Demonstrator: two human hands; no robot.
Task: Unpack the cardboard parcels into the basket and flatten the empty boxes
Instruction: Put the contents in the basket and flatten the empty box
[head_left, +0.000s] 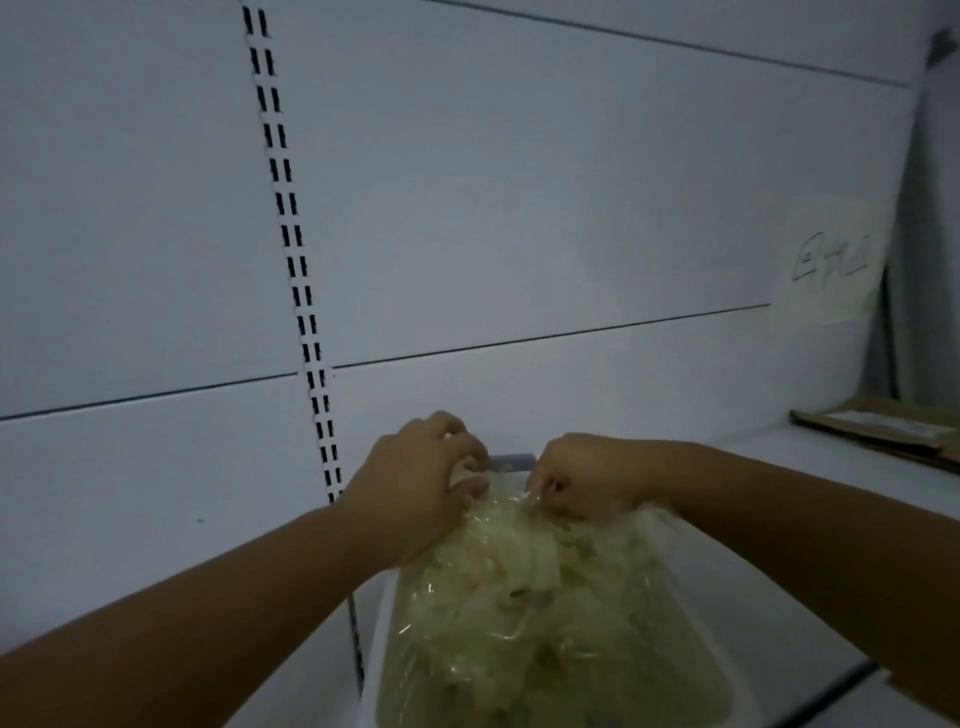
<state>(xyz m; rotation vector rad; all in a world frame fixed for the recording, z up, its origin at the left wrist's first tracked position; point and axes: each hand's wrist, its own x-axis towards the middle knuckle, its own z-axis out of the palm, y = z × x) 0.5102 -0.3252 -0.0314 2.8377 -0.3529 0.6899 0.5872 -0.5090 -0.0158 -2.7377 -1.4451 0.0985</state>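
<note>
Gripping the top edge of a clear plastic bag (524, 587) with both hands, over a white basket (382, 649) at the lower middle of the view. Left hand (415, 488) curled at the bag's upper left corner, thumb and fingers pinched on the crinkled film. Right hand (582, 480) clenched on the upper right corner, knuckles turned toward the camera, fingertips folded into the plastic. Both forearms bare, reaching in from the lower corners of the frame.

Filled with pale, yellowish-green stuff, too blurred and dim to identify. Sitting low in the basket, with the bunched top rising above the far rim between the two hands. Standing on a white shelf (810, 545), close against a white back panel (519, 208). Just behind the hands, a small grey-blue piece (511, 460) peeking between them, unclear what it is.

Running down the panel to the left of the hands, a slotted upright strip (296, 249) with paired dark slots. Lying at the far right on the shelf, well apart from the basket, flattened cardboard (883, 431) with a pale label on it. Taped or leaning above it, a pale sheet (831, 265) bearing handwritten marks, illegible here.
</note>
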